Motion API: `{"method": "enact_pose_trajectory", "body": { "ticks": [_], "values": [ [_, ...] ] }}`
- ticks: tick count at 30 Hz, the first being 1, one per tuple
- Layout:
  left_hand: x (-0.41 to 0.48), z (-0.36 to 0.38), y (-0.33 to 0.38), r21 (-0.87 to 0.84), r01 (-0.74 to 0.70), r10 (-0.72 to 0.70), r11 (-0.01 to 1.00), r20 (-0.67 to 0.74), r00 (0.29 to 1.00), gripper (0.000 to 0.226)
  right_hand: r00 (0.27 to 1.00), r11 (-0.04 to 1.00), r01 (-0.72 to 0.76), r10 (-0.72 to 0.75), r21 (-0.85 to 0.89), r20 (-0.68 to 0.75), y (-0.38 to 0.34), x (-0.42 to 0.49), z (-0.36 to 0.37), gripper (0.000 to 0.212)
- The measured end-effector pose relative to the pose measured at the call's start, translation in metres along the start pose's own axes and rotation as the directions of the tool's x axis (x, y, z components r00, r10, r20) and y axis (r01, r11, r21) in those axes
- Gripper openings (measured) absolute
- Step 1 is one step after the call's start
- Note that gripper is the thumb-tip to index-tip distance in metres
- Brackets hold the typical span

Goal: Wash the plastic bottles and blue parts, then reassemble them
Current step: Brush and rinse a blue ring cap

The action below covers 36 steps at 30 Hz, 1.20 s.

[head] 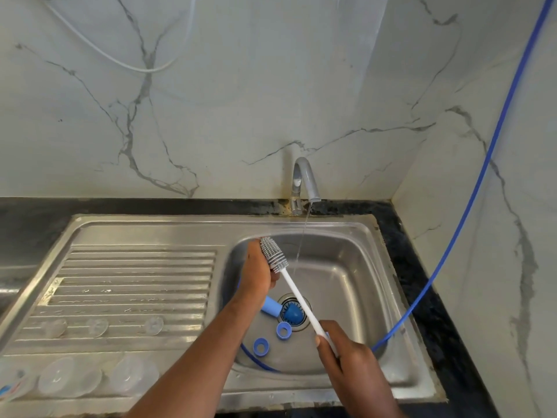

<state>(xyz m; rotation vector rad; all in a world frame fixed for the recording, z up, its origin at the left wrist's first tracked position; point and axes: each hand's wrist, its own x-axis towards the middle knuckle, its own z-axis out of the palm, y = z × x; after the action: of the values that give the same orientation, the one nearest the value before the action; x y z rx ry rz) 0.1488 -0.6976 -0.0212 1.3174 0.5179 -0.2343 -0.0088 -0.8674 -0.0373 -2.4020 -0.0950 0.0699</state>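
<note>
My right hand [346, 354] grips the white handle of a bottle brush [297, 294] over the sink basin [346, 285]. My left hand [259, 270] is curled around the brush's grey bristled head [272, 253], its back toward me. On the basin floor lie a light blue tube [269, 306], a dark blue domed part [291, 313] on the drain, and two blue rings [283, 330] [261, 346]. Clear plastic bottles [69, 378] [132, 375] lie on the drainboard at lower left. Three small clear pieces [98, 326] sit above them.
The tap [304, 182] runs a thin stream into the basin. A blue hose [452, 251] comes down the right wall and loops around the basin floor. The ribbed drainboard [135, 276] is to the left. A dark counter [422, 297] borders the sink.
</note>
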Motion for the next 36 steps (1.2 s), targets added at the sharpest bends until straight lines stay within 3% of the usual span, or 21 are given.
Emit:
{"method": "enact_pose_trajectory", "body": {
  "ticks": [3, 8, 13, 18, 21, 27, 36],
  "values": [
    [-0.003, 0.003, -0.008, -0.052, 0.009, -0.002, 0.999, 0.126, 0.992, 0.041, 1.000, 1.000, -0.007, 0.007, 0.004, -0.013, 0.003, 0.017, 0.001, 0.016],
    [0.001, -0.006, 0.002, -0.160, -0.059, 0.072, 0.985, 0.075, 0.995, 0.041, 1.000, 1.000, -0.008, 0.008, 0.002, 0.006, 0.000, 0.000, 0.003, 0.010],
    [0.002, -0.006, 0.006, -0.177, -0.075, 0.106, 0.981, 0.175, 0.979, 0.058, 1.000, 1.000, -0.008, 0.008, -0.013, -0.019, 0.004, 0.019, 0.005, 0.012],
    [0.000, -0.009, 0.003, -0.206, -0.056, 0.091, 0.977, 0.165, 0.982, 0.053, 1.000, 0.999, -0.028, 0.028, 0.039, -0.002, -0.002, 0.008, 0.008, 0.006],
    [-0.005, -0.004, -0.006, -0.160, -0.021, 0.050, 0.987, 0.183, 0.982, 0.057, 0.999, 0.999, -0.030, 0.030, 0.016, -0.013, 0.000, 0.025, 0.007, 0.015],
    [0.000, -0.014, 0.002, -0.249, -0.073, 0.109, 0.966, 0.134, 0.985, 0.056, 1.000, 0.998, -0.026, 0.025, 0.049, 0.014, -0.006, 0.009, 0.006, 0.004],
    [0.004, -0.019, 0.003, -0.266, -0.087, 0.118, 0.960, 0.103, 0.988, 0.053, 0.999, 0.998, -0.030, 0.028, 0.053, 0.026, -0.010, 0.010, 0.008, 0.012]
  ]
}}
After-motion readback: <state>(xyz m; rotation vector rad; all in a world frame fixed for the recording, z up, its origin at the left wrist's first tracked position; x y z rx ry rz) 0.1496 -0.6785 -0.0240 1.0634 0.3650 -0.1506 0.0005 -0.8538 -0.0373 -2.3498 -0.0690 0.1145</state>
